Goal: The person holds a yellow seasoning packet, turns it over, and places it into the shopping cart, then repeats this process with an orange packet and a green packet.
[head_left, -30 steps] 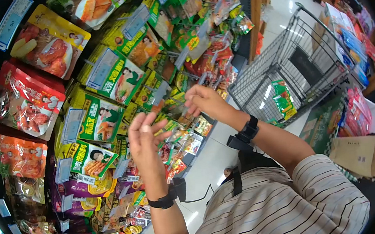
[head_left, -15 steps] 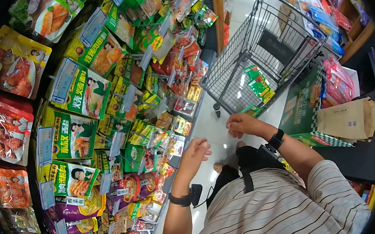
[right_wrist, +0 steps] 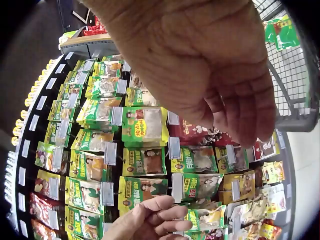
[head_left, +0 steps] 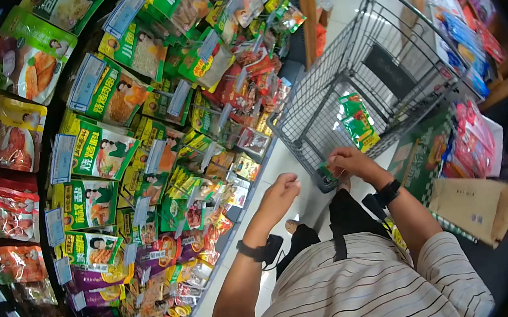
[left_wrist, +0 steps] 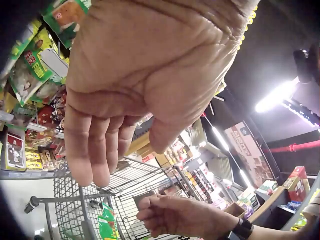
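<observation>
My left hand [head_left: 278, 198] hangs before the shelf's lower right edge with nothing in it; in the left wrist view its fingers hang loosely bent. Farther right, my right hand [head_left: 354, 166] overlaps the near corner of the shopping cart [head_left: 301, 129] in the head view. The right wrist view shows its fingers loosely curled over a bare palm. Green-and-yellow seasoning packets [head_left: 102, 149] hang in rows on the rack to my left, nearest the left hand. Inside the cart lies a green packet [head_left: 357, 120] with a yellow end.
Blue price tags [head_left: 63, 157] stick out in front of the packets. Red and yellow food pouches [head_left: 10, 131] line the far left. Right of me stand a brown paper bag [head_left: 476, 207], a pink plastic bundle [head_left: 472, 141] and a green box [head_left: 420, 155]. Pale tiled floor [head_left: 255, 221] shows between rack and cart.
Both hands have drawn back from in front of the packets toward my body, the right one over to the cart's near corner. The head view has shifted. Neither hand has picked anything up.
</observation>
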A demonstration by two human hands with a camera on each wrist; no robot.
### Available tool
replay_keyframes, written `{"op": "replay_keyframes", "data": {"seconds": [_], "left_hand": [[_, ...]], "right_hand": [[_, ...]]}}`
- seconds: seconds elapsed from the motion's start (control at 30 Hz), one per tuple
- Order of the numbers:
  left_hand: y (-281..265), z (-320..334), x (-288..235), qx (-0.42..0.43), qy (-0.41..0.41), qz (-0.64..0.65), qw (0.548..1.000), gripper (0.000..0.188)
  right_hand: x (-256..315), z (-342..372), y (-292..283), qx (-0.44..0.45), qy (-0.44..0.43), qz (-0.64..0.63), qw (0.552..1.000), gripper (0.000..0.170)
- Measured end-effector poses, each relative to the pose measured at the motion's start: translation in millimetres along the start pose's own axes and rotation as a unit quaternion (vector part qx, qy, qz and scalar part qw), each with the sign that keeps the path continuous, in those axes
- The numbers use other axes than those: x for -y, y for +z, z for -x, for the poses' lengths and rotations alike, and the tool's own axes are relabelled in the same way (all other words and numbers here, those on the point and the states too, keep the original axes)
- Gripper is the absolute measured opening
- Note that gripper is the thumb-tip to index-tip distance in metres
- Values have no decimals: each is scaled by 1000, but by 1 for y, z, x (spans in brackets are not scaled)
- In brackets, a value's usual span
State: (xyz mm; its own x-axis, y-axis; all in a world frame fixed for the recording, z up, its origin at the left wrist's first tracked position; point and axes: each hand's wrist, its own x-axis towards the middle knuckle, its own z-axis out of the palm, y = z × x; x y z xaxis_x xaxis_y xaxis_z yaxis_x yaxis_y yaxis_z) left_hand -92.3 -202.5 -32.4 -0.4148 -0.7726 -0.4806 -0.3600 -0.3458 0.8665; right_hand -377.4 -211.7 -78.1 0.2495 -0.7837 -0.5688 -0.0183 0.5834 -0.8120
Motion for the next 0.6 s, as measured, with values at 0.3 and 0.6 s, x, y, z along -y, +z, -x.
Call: {"op": "replay_keyframes", "data": {"seconds": [0.3, 0.6], "left_hand": [[74, -132, -58, -22, 36, -56, 998, 45], [101, -265, -18, 35, -4, -121, 992, 44]], "right_hand": [[-5, -42, -136, -75, -5, -22, 997, 22], [-89, -84, -218, -241, -112, 249, 931, 19]]}}
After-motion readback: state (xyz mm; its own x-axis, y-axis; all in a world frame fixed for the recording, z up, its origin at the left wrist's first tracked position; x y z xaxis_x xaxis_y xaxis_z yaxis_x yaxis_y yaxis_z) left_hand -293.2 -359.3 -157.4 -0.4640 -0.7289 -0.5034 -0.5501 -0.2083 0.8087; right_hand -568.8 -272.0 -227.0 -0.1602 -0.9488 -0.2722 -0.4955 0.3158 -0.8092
